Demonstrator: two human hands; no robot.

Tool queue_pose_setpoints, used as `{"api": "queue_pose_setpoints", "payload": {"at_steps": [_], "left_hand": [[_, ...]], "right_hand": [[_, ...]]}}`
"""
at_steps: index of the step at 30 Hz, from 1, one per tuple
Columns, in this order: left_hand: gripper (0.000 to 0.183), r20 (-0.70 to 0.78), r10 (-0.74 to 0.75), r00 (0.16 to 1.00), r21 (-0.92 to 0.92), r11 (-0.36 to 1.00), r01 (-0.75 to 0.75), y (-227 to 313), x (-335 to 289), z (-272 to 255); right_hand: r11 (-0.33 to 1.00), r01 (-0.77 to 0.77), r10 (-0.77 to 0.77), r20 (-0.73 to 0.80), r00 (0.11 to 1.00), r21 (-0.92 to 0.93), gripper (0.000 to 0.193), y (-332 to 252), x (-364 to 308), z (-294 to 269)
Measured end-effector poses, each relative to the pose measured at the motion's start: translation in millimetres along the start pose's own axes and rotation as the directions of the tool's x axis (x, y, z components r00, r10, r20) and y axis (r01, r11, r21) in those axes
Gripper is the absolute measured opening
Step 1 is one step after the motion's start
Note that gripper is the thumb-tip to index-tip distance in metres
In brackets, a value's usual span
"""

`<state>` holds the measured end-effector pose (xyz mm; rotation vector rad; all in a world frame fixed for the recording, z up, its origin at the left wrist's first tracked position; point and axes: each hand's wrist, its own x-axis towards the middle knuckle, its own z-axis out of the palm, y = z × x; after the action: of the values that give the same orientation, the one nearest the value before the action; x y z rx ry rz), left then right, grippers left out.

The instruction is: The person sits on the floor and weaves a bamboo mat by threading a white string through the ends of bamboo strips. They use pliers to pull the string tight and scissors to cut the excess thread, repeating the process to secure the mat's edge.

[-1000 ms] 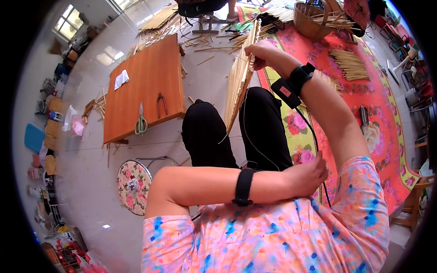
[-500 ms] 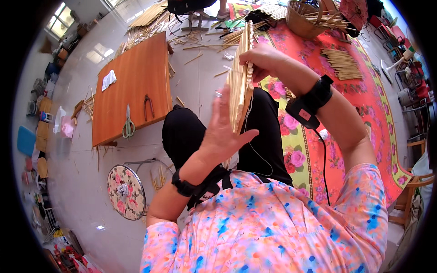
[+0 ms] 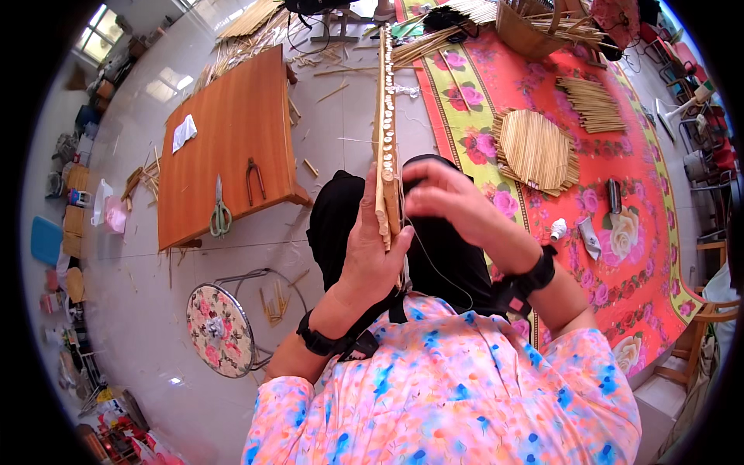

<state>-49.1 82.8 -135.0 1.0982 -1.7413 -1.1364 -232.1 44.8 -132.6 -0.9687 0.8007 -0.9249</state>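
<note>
A panel of pale, reed-like sticks (image 3: 387, 139) stands on edge above my lap, its row of cut ends facing up. My left hand (image 3: 370, 252) is closed on its near end, with the palm along the left side and the thumb across the near edge. On the panel's right side, close to the near end, is my right hand (image 3: 446, 198), its bent fingers smeared by motion. Whether those fingers pinch anything is hidden. A thin white thread (image 3: 438, 267) hangs from beside the panel and loops down over my dark trousers.
Scissors (image 3: 220, 213) and pliers (image 3: 254, 182) lie on a low wooden table (image 3: 225, 116) to the left. A flowered stool (image 3: 219, 329) is nearer. On the red floral mat (image 3: 496, 77) lie a many-sided stick panel (image 3: 536, 147), loose sticks (image 3: 593, 105) and a white spool (image 3: 558, 229). A basket (image 3: 531, 31) stands behind.
The panel has swung left and now stands nearly straight up and down. My right hand has come from its far part to the near right side; my left hand has closed on its near end.
</note>
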Motion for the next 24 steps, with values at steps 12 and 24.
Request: {"api": "queue_pose_setpoints", "payload": {"at_steps": [12, 24], "left_hand": [[0.088, -0.022, -0.136, 0.991, -0.045, 0.99, 0.135, 1, -5, -11], [0.047, -0.128, -0.1, 0.987, -0.045, 0.994, 0.095, -11, -12, -18]], "right_hand": [[0.896, 0.213, -0.28, -0.121, 0.953, -0.391, 0.046, -10, -2, -4], [0.987, -0.131, 0.111, 0.195, 0.974, 0.094, 0.011, 0, 10, 0]]}}
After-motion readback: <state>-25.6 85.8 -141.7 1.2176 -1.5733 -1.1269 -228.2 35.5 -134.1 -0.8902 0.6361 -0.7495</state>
